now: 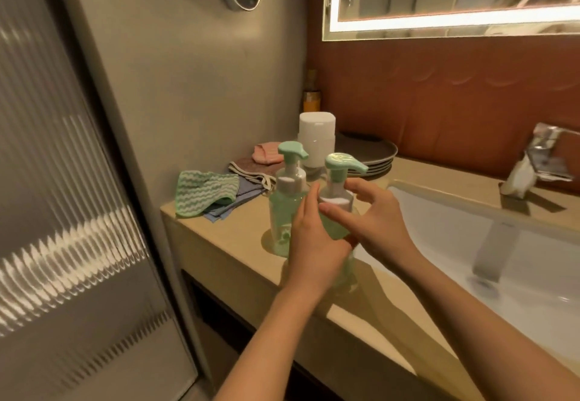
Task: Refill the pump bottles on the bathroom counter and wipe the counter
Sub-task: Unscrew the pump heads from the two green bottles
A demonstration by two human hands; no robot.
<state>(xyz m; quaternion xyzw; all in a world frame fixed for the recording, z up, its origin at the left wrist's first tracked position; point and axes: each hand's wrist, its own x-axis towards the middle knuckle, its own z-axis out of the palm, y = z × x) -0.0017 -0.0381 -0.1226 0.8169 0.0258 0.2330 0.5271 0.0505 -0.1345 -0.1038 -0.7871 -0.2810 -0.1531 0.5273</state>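
Two clear green pump bottles with mint pump heads stand on the beige counter (pixel 226 243). The far bottle (pixel 284 212) stands free just left of my hands. My left hand (pixel 314 243) grips the body of the near bottle (pixel 337 229), which holds green liquid. At that bottle's white collar, under the pump head (pixel 343 162), my right hand (pixel 373 215) holds on with thumb and curled fingers. The near bottle's lower half is hidden behind my left hand.
A pile of cloths lies at the counter's left back: a green wavy one (pixel 204 192), blue, striped and pink ones. A white container (pixel 317 138), stacked grey plates (pixel 370 152) and an orange bottle (pixel 311 96) stand behind. The white sink (pixel 470 243) and chrome tap (pixel 539 162) are right.
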